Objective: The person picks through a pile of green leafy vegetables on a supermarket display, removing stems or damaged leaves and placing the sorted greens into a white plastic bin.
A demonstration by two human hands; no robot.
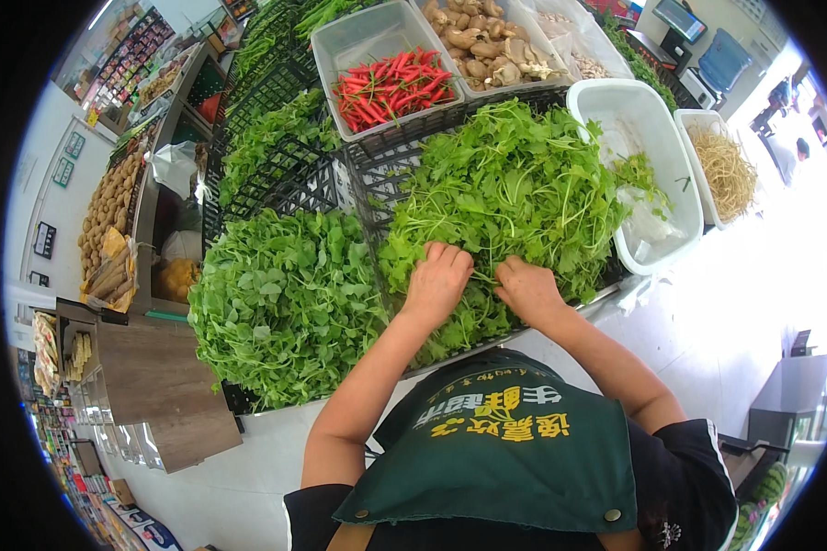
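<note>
Leafy green celery point(510, 186) is heaped in a black plastic crate point(379, 169) in front of me. My left hand point(440, 281) is sunk into the near side of the heap, its fingers curled on the leaves and stems. A short gap to the right, my right hand point(529, 289) pinches stems with bent fingers. Leaves hide the fingertips of both hands. Thin stems cross between the two hands. Left of the celery, a dense pile of small round-leaved greens point(282, 303) fills the neighbouring crate.
Red chillies point(396, 89) and brown mushrooms point(486, 41) fill tubs behind the celery. At right, a white tub point(651, 237) holds a few sprigs and a plastic bag, beside a tub of pale roots point(720, 169). Potatoes point(110, 200) lie on the left shelf. A green apron point(517, 461) covers my front.
</note>
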